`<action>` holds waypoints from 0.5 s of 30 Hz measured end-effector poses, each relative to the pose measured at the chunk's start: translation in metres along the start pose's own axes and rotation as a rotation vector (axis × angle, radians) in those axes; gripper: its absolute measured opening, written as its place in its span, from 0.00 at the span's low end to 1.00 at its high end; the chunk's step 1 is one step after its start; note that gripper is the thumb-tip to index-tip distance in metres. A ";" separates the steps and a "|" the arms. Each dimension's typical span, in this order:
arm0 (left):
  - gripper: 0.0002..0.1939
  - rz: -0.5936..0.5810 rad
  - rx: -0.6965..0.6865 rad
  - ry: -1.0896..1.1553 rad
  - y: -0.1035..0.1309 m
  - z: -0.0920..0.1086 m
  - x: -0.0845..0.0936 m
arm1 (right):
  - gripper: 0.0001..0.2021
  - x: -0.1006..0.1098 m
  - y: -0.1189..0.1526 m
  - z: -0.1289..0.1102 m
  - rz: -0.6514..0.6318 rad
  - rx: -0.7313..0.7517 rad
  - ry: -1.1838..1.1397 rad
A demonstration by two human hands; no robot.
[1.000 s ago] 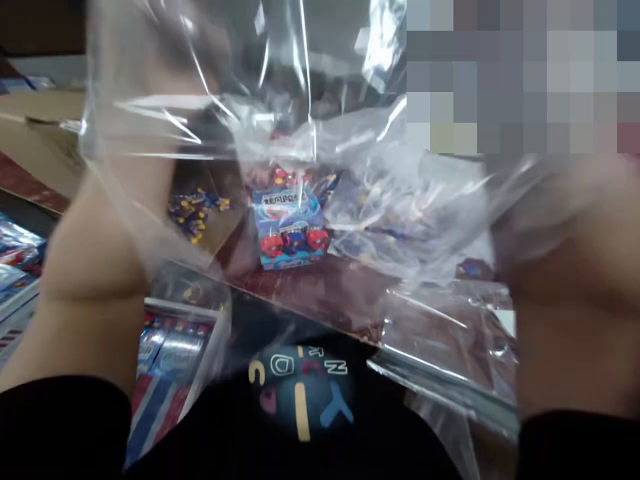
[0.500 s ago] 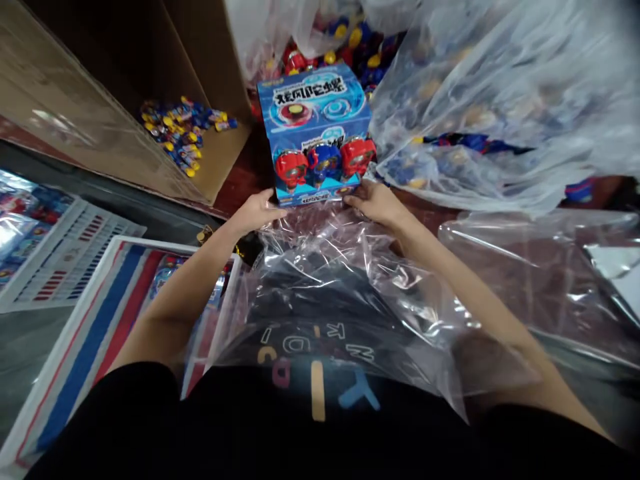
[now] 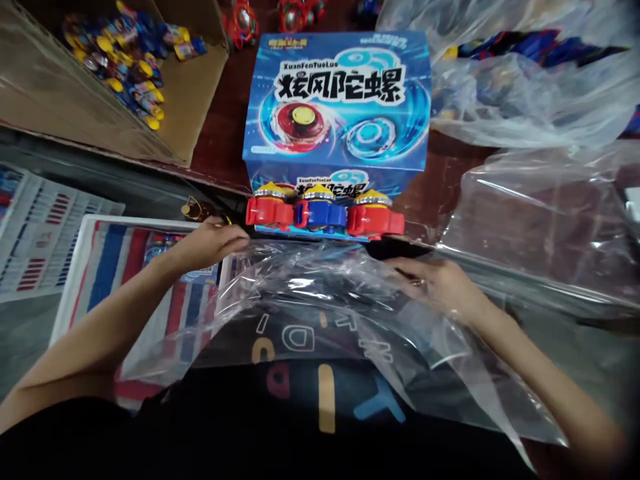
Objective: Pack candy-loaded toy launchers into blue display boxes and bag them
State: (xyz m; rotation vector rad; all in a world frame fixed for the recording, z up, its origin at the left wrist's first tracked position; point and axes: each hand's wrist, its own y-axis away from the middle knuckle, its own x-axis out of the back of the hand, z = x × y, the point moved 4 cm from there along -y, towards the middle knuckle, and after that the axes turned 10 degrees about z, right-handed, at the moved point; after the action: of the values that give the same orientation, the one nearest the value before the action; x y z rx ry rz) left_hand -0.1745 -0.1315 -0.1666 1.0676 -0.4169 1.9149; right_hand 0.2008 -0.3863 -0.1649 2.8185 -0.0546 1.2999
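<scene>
While the left hand (image 3: 213,243) closes its fingers on one side of a clear plastic bag (image 3: 303,283), the right hand (image 3: 445,287) grips the other side with its fingers curled, partly veiled by the film. The bag spreads between them in front of a black shirt (image 3: 325,447) printed with letters. Just beyond its upper edge, a blue printed box (image 3: 340,100) sits at the near edge of a reddish-brown table (image 3: 215,147), a row of red and blue toys (image 3: 323,213) along its front. To the left stands an open cardboard carton (image 3: 200,120) holding small blue-and-yellow pieces (image 3: 135,73); below it is a white-rimmed container (image 3: 90,247) with striped fabric (image 3: 113,267). On the right, a whitish translucent bag (image 3: 500,110) lies near the box, with clear film (image 3: 540,227) on the nearer side.
</scene>
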 end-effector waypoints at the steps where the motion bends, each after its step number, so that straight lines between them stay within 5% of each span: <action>1: 0.14 -0.021 -0.058 -0.051 0.000 -0.003 -0.004 | 0.18 0.001 -0.001 0.000 0.005 0.051 0.096; 7: 0.19 0.038 -0.131 -0.185 -0.015 -0.015 -0.004 | 0.18 0.002 -0.030 -0.011 -0.010 0.093 0.300; 15: 0.07 0.228 -0.240 0.324 -0.022 0.039 0.081 | 0.12 0.090 -0.082 -0.038 0.067 0.254 -0.198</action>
State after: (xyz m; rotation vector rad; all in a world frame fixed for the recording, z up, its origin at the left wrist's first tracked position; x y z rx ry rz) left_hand -0.1566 -0.1007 -0.0814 0.5598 -0.5840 2.1287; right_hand 0.2343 -0.3036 -0.0729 3.1794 0.0115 1.1051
